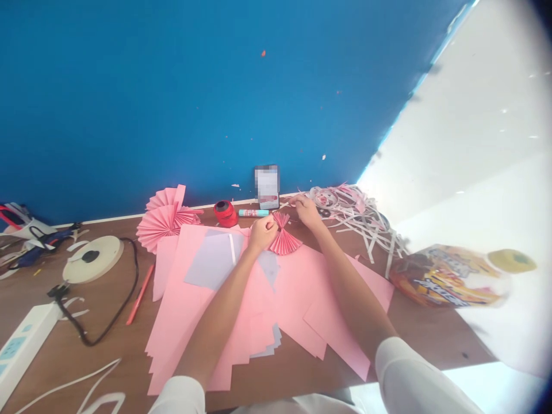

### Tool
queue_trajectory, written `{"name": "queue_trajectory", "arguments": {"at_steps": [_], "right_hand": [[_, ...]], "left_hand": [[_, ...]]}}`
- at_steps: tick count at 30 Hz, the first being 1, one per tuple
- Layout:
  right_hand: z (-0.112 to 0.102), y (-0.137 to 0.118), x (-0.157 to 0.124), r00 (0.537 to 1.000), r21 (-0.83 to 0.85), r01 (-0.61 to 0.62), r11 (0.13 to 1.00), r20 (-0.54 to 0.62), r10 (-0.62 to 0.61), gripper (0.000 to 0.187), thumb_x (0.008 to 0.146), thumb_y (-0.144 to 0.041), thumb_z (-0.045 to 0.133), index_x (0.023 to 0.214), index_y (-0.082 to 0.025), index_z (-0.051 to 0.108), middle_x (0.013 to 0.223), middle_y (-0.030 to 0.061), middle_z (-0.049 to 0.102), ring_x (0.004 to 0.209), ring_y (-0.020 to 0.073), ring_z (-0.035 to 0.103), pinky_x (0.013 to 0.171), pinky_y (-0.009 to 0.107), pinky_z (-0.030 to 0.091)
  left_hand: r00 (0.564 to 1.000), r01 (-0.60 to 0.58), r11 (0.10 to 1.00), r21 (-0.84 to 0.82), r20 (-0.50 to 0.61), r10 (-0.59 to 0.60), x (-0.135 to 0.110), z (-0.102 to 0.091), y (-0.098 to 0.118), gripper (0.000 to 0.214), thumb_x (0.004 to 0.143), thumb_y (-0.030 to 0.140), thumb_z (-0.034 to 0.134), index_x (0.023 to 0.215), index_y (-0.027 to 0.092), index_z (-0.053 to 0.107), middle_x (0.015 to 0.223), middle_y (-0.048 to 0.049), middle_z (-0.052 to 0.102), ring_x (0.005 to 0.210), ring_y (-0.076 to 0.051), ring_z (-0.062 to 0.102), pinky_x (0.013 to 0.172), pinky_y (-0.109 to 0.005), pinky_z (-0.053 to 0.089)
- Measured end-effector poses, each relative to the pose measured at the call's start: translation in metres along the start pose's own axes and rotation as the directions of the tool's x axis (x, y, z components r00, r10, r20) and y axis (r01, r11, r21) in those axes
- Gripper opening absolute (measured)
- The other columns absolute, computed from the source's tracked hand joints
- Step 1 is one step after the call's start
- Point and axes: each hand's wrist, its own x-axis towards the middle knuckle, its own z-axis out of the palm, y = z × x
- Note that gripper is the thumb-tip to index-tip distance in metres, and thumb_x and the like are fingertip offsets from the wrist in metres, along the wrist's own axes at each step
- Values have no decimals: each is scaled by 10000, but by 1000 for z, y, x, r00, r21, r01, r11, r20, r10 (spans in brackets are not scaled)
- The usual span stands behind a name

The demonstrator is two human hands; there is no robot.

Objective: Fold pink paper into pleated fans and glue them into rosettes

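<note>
A pink pleated paper bow point(285, 241), pinched narrow in its middle, stands over the sheets. My left hand point(264, 232) is closed on its left side. Just up and right of the bow, my right hand point(307, 210) is closed with fingers pinched; a thin pale strand seems to run from the fingertips, too fine to make out. Under both forearms lie overlapping pink paper sheets point(297, 287) with a grey-blue sheet point(211, 261) on top. A glue stick point(253, 213) and a red roll of ribbon or tape point(225, 213) are behind my left hand.
A phone point(268, 190) leans on the blue wall. Finished pink paper fans point(161, 221) are at back left, shredded paper strips point(362, 215) at back right. A large bottle point(452, 276) lies right. At left are a red pen point(141, 294), a cream spool point(92, 260) and a power strip point(26, 351).
</note>
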Motion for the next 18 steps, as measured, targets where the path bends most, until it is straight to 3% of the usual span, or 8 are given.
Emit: {"name": "queue_trajectory", "arguments": {"at_steps": [5,9,13,15,18], "right_hand": [[-6,-3,3,995,-44,-73,996,58,76,317,832,-198,387,972,-164,670,931,61,690,809,182,599,785,291,437],[-12,-13,2,982,-163,-63,985,164,90,314,845,-216,429,1027,-179,682,954,64,700,853,192,612,810,300,434],[-18,-22,1,981,-342,-36,939,166,98,313,879,-240,439,1049,-208,700,1067,78,694,973,232,608,886,347,414],[-22,-26,0,981,-389,30,921,187,47,325,890,-204,418,1051,-202,700,1099,100,679,1001,238,600,898,347,408],[-31,-33,-3,989,-482,70,873,145,1,301,883,-177,433,1050,-168,682,1098,167,645,1022,273,581,870,359,410]], "left_hand": [[996,40,999,10,-79,-39,2,-6,6,276,772,223,542,593,194,335,548,50,337,549,-107,310,588,-254,212],[977,97,983,156,-201,-65,3,-9,9,50,788,212,562,760,212,520,661,5,541,679,-160,489,674,-262,294],[927,145,913,382,-374,10,3,-12,10,255,756,93,514,969,219,576,936,-69,641,988,-245,524,840,-331,318],[924,122,915,384,-380,36,2,-13,9,284,725,25,452,900,213,575,942,-68,641,993,-241,518,860,-339,319],[961,10,957,291,-267,70,1,-10,9,260,678,-28,388,688,204,506,784,-46,611,862,-204,531,802,-304,336]]}}
